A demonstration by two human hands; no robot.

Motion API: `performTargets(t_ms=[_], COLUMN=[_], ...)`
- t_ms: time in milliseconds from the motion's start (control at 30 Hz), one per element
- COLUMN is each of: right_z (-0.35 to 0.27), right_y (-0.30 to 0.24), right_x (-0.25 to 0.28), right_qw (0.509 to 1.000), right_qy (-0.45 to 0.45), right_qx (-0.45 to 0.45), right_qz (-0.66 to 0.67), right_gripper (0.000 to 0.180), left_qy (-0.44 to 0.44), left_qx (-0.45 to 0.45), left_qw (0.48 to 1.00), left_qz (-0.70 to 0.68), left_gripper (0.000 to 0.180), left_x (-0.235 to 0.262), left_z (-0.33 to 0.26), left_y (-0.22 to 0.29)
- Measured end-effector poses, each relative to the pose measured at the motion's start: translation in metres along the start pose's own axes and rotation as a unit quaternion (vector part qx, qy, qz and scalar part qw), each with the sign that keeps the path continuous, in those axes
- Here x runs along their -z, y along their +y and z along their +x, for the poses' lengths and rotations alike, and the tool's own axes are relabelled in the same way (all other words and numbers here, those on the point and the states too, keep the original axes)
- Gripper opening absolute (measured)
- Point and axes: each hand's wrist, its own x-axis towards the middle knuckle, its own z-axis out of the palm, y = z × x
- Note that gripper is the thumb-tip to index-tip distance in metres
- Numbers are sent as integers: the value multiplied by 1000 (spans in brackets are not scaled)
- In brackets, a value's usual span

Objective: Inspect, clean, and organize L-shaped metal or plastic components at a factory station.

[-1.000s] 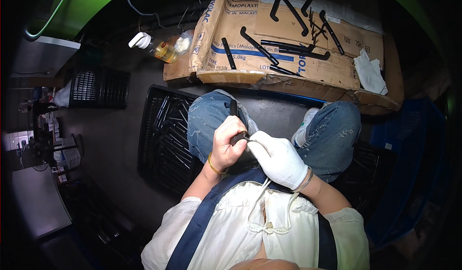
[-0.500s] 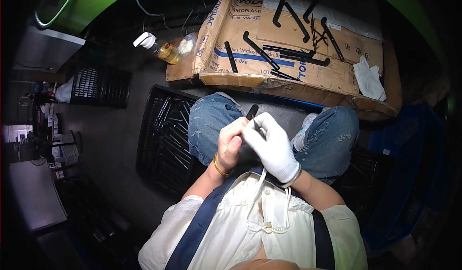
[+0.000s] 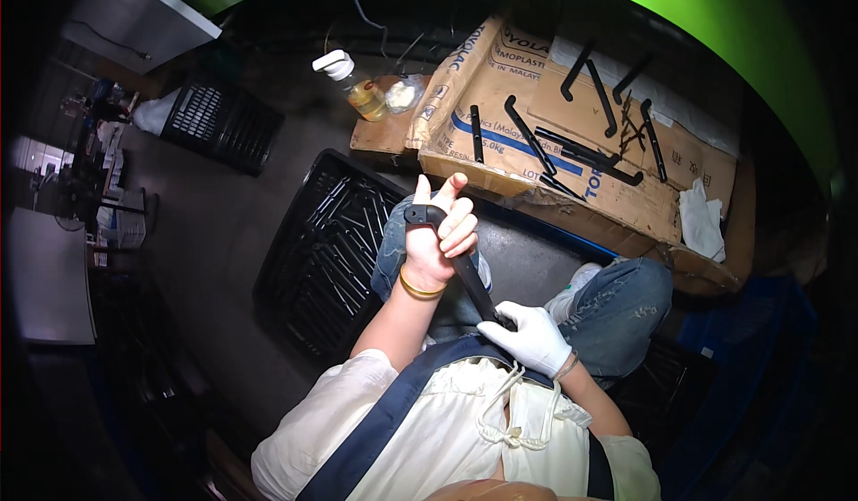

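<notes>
A black plastic handle with a bent end (image 3: 472, 283) slants across my lap. Its upper end, showing a small hole, rests in my bare left hand (image 3: 438, 237), whose curled fingers close over it while the index finger sticks up. My white-gloved right hand (image 3: 534, 338) grips the lower end near my waist, hiding that tip. Ahead of my knees, similar black handles (image 3: 529, 134) lie scattered on a flattened cardboard box (image 3: 563, 199), along with thin black scraps (image 3: 632, 130).
A black tray (image 3: 288, 224) full of dark parts stands by my left knee. Beyond it are a yellow-liquid bottle (image 3: 366, 99) and a black basket (image 3: 214, 130). A white cloth (image 3: 702, 221) lies on the box's right corner. Blue crates (image 3: 742, 358) stand at the right.
My hands have moved apart along the handle, the left up and the right down toward my waist. The handle's bent end now shows at my left hand. The whole view has shifted and tilted.
</notes>
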Motion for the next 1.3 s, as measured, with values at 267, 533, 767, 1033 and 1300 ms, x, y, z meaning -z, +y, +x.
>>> performTargets(t_ms=[267,533,767,1033,1300], right_z=[-9,-15,-161,-323,-364], right_y=[1,18,171,391,468], right_x=[-1,23,108,-54,-146], right_qw=[999,926,635,490,470], right_qy=[33,333,670,607,527], right_qx=[7,22,-248,-585,-684], right_qz=[-18,176,293,223,184], right_gripper=[35,22,35,36,36], left_qy=[29,181,143,138,108], left_qx=[-28,193,198,263,314], left_qw=[999,839,830,832,798], left_qz=[-8,476,501,468,503], left_gripper=[55,46,35,31,30], left_x=[-2,8,46,55,62], left_z=[4,-10,0,1,3], left_y=[-4,-113,-91,-118,-139])
